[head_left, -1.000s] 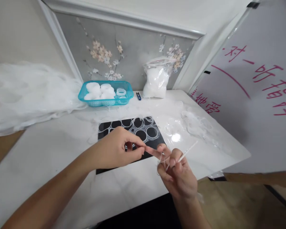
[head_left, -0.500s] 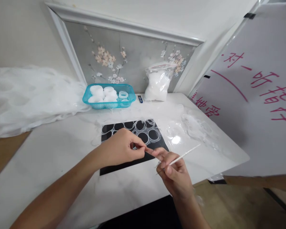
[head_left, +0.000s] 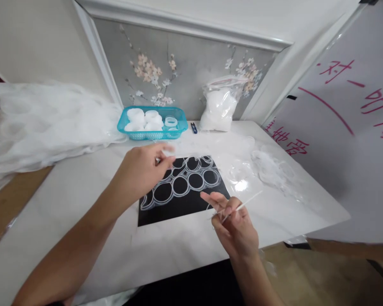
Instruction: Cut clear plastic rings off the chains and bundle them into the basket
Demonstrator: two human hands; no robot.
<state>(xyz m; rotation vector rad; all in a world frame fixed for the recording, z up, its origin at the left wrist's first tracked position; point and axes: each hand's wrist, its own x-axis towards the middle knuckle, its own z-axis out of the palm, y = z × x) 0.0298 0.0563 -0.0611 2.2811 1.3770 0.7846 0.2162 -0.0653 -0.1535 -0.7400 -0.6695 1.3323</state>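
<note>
Wht tbl (head_left: 147,250) bears blk sheet (head_left: 169,213), blue tray (head_left: 178,134), snips (head_left: 194,128), clr bag (head_left: 218,111), wht pile (head_left: 55,123).

Overhead light is glaring white off the table (head_left: 178,246) at right and glinting on the far bag (head_left: 219,108). The board (head_left: 338,170) is showing greyer shade, the left hand (head_left: 147,168) is looking slightly blurred, edges are appearing stretched.

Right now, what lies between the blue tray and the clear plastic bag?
In the head view, a small dark-blue tool, apparently thread snips, lies on the white tabletop between the blue tray and the clear plastic bag.
</note>
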